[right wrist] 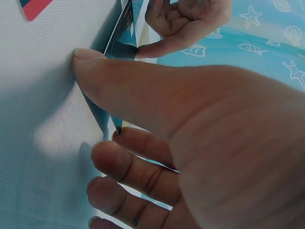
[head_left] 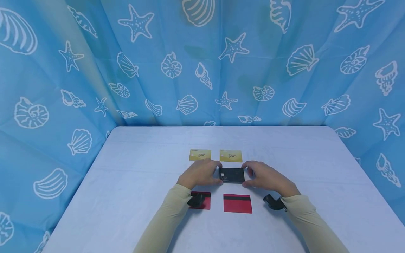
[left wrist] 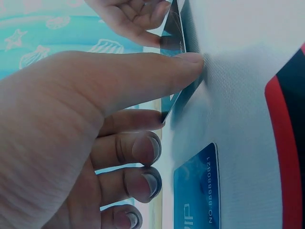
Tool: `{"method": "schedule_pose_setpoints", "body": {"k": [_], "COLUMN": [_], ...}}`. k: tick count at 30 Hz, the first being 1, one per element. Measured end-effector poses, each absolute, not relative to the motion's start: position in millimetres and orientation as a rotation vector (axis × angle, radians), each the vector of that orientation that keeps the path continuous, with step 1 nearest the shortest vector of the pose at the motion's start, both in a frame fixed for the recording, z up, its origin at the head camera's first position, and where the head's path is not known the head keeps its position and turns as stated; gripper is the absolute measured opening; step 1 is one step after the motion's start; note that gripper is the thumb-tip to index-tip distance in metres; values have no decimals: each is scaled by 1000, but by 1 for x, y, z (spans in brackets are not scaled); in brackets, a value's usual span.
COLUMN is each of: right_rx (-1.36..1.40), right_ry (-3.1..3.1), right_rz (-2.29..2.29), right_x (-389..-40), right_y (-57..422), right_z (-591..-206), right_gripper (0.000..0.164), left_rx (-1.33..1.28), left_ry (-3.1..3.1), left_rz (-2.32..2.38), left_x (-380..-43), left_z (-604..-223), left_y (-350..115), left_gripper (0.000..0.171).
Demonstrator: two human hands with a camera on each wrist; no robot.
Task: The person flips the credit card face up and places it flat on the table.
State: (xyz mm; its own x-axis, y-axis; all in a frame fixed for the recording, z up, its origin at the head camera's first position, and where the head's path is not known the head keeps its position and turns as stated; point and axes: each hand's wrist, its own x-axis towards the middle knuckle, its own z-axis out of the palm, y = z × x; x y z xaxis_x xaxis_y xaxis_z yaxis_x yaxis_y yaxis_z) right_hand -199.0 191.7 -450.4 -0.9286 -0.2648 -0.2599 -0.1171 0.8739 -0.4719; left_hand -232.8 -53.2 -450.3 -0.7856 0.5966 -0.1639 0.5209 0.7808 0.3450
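Beige cloth sleeves (head_left: 165,218) lead to left hand (head_left: 201,173) and right hand (head_left: 269,177), pinching opposite ends of the black rectangular VIP card (head_left: 233,175) between yellow cards (head_left: 231,155) and black-striped red cards (head_left: 238,207); even pressure should keep it level.

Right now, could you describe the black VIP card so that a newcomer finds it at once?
On the white table before the blue seashell curtain, look between the yellow cards and the red cards. There, the fingers of the left hand and right hand hold the black VIP card by its short ends. Unlike those yellow and red neighbours, it is black and held.
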Motion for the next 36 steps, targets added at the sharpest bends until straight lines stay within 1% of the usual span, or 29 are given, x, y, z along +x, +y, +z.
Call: {"method": "schedule_pose_setpoints", "body": {"k": [36], "right_rx": [-271], "right_ry": [2708], "right_rz": [-668], "right_x": [-200], "right_y": [192], "right_z": [-452], "right_gripper": [64], "left_rx": [826], "left_ry": [2703], "left_rz": [437], "left_x": [-233], "left_z": [-453], "left_y": [-53], "left_gripper": [58]}}
